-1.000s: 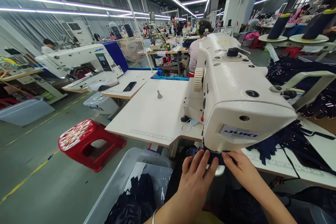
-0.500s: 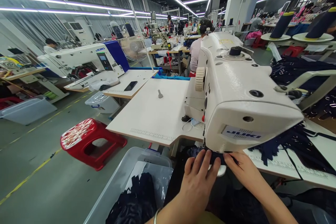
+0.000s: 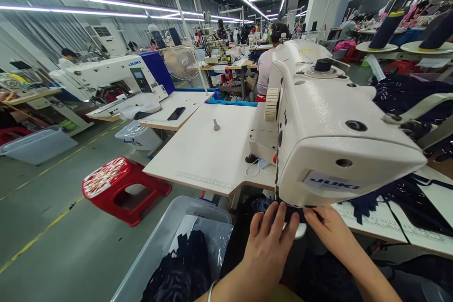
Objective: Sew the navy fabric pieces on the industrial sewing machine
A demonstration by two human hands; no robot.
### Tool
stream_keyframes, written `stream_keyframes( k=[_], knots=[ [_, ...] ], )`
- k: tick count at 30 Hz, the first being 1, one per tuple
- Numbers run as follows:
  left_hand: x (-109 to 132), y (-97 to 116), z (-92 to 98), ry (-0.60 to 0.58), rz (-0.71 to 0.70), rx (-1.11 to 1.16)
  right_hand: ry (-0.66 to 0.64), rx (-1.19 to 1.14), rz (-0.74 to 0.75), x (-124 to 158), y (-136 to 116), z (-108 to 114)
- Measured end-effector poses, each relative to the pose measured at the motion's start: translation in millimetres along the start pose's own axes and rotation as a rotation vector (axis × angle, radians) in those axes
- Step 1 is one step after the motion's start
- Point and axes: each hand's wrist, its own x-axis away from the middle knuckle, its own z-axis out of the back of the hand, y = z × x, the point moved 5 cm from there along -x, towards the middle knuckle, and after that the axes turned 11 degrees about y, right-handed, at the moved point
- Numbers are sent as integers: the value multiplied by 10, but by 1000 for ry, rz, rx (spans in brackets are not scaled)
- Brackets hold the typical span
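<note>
Under the head of a white sewing machine, a navy fabric strip lies across the machine's narrow white arm. My left hand presses this strip from above, fingers bent over it close to the needle area. At the strip's right end, my right hand pinches it between thumb and fingers. The machine head hides the needle and the strip's far edge.
A clear plastic bin with navy pieces stands at lower left, near a red stool. A grey metal key-like piece lies on the white tabletop. More navy straps are heaped at right.
The view has shifted slightly, so the sewing machine head appears larger and farther right. Both hands keep nearly the same place on the strip.
</note>
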Motion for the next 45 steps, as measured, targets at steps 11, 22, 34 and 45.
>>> stream_keyframes(
  k=[11,22,34,45],
  knots=[
    [-9,-10,7,-36,-9,-3,2,4,34,2,25,-14],
    [43,-9,-20,-35,-2,-9,-36,14,7,16,76,-34],
    [27,-17,-4,-30,1,21,-1,16,18,12,67,-25],
    [9,-20,6,-20,-1,13,11,27,37,10,73,-50]
  ],
)
